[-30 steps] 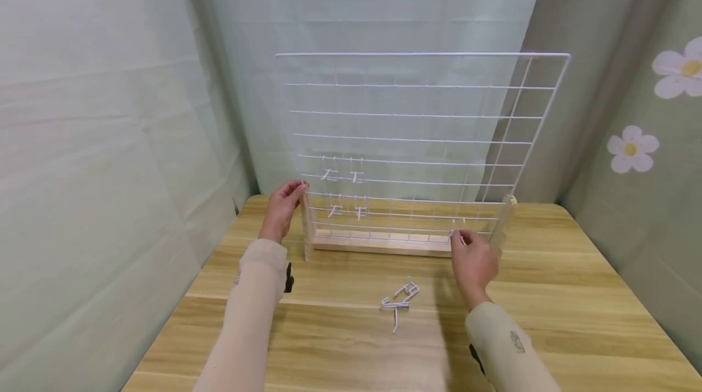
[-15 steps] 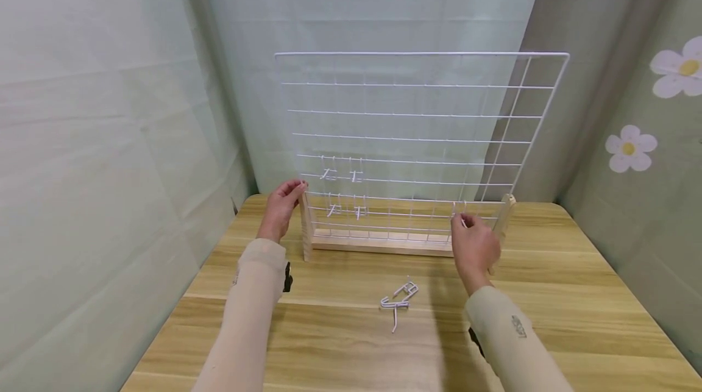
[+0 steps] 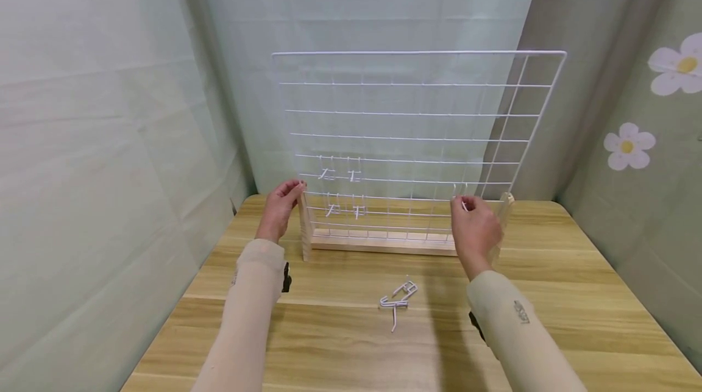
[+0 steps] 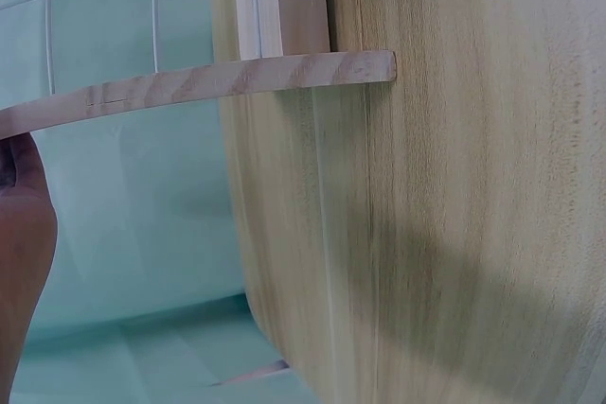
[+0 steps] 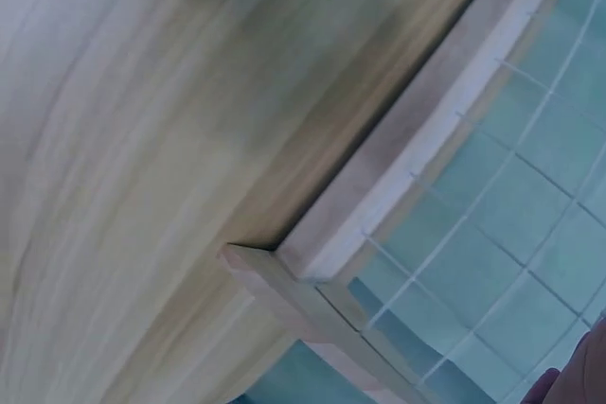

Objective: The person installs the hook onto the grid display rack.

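A white wire grid panel (image 3: 411,114) stands upright in a wooden base (image 3: 384,244). My left hand (image 3: 280,206) pinches the top of the base's left wooden post (image 3: 304,227), which crosses the left wrist view beside the same hand (image 4: 21,234). At the right part of the grid my right hand (image 3: 476,230) pinches a white wire hook (image 3: 464,205); its two prongs stick up above the fingers, overlapping the lower bars. Only a bit of this hand (image 5: 579,376) enters the right wrist view's corner, and the hook is hidden there.
Several hooks hang on the grid's lower left, in an upper pair (image 3: 353,175) and a lower pair (image 3: 358,208). Loose white hooks (image 3: 395,303) lie together on the wooden table (image 3: 340,343) in front. The base's right post (image 3: 506,209) stands beside my right hand. Pale curtains (image 3: 109,136) surround the table.
My right hand has risen along the grid with the hook, from near the base to several bars higher. The left hand has stayed on the post.
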Available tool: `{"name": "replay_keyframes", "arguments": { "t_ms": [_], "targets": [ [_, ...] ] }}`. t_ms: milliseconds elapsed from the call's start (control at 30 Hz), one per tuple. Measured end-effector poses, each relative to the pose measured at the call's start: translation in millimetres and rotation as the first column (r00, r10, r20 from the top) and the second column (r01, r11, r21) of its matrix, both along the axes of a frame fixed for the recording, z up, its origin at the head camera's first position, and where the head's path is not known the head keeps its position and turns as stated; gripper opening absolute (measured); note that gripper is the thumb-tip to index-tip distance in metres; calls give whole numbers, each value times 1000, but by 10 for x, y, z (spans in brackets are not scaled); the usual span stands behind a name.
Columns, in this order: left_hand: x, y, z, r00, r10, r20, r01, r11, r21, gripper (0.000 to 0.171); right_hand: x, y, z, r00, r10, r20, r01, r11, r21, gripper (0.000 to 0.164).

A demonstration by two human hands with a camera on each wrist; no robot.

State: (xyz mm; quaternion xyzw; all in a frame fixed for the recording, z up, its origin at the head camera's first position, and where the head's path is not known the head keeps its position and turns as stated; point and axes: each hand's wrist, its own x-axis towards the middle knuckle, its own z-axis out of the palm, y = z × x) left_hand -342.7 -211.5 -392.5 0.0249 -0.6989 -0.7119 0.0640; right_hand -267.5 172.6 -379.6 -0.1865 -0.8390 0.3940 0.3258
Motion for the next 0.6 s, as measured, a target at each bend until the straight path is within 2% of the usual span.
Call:
{"name": "replay_keyframes", "arguments": {
  "t_ms": [433, 600],
  "targets": [
    [-7, -5, 4, 1000, -3, 8, 3, 1000, 6, 30, -80, -55, 266, 998, -19, -68, 19, 1000, -7, 32],
    [-6, -2, 3, 1000, -9, 8, 9, 1000, 1, 32, -89, -66, 367, 998, -15, -63, 14, 1000, -15, 33]
  ]
}}
